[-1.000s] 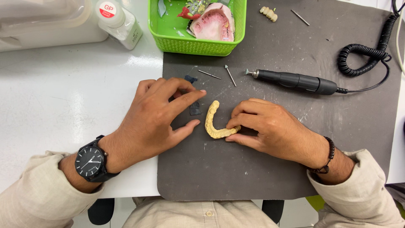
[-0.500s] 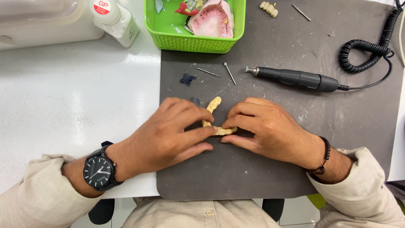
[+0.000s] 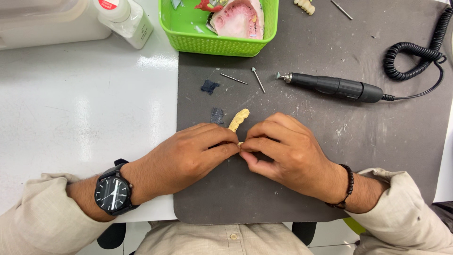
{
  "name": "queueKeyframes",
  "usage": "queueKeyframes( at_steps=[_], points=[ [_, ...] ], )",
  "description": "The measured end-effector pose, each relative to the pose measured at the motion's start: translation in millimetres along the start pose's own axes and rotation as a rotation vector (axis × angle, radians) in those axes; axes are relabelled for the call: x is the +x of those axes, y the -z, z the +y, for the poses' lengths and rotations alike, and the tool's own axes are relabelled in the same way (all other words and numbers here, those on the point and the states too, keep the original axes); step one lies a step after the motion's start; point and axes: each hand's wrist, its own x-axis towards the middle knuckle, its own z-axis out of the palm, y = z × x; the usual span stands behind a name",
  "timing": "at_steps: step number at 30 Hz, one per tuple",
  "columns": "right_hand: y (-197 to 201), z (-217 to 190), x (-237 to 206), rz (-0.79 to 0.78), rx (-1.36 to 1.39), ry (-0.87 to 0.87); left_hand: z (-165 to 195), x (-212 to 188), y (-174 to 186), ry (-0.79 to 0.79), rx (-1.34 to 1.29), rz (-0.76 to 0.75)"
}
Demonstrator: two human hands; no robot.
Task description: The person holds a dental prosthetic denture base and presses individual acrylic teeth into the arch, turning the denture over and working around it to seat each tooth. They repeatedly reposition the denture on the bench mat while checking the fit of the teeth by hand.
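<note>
Left hand: the left hand [image 3: 188,156] lies palm down on the dark grey mat [image 3: 302,198], its thumb and forefinger pinched together at the near end of a yellowish dental arch cast [image 3: 239,120]; its grip is closed on that end.
Right hand: the right hand [image 3: 288,156] meets the left fingertip to fingertip, fingers curled in and pressed on the same near end, so its grip is also closed on the cast.
Dental arch cast: a curved, cream-yellow piece; only its far end shows, rising out from between the two sets of fingertips and pointing away from the body, tilted slightly to the right. The rest is hidden under the fingers.
Key relation: the cast's long axis runs away from the person, and both grips sit at its near end; the free end lies beyond the fingertips, closer to the left forefinger than to the right hand's knuckles.
Near the cast: a small dark abrasive scrap [image 3: 217,115] lies just beside the free end on its left; a second dark scrap [image 3: 209,86] lies farther off.
Farther on the mat: two thin burs [image 3: 257,79] lie apart from the hands, and a black rotary handpiece [image 3: 335,87] lies crosswise with its coiled cord [image 3: 415,56] to the right.
Back edge: a green basket [image 3: 217,40] holds a pink denture model [image 3: 238,19]; a white bottle [image 3: 125,19] stands on the white worktop [image 3: 85,108].
Wrists: black watch [image 3: 112,192] on the left, a dark bead bracelet [image 3: 347,186] on the right.
</note>
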Motion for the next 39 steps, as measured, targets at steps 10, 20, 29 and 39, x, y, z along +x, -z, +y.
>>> queueKeyframes(
  at_steps=[10,20,29,39],
  points=[
    [21.8,19.4,-3.2,-0.061,0.273,-0.167,6.5,3.4,3.8,0.056,-0.076,0.180],
    [16.7,17.1,-20.8,0.057,0.572,-0.257,11.7,4.0,6.5,0.004,-0.118,0.309],
    [17.9,16.9,-17.0,0.055,0.535,-0.190,9.3,3.5,8.4,-0.066,-0.135,0.288],
    [18.5,16.6,-10.9,0.068,0.517,-0.118,8.9,2.8,12.1,-0.111,-0.118,0.283]
  ],
)
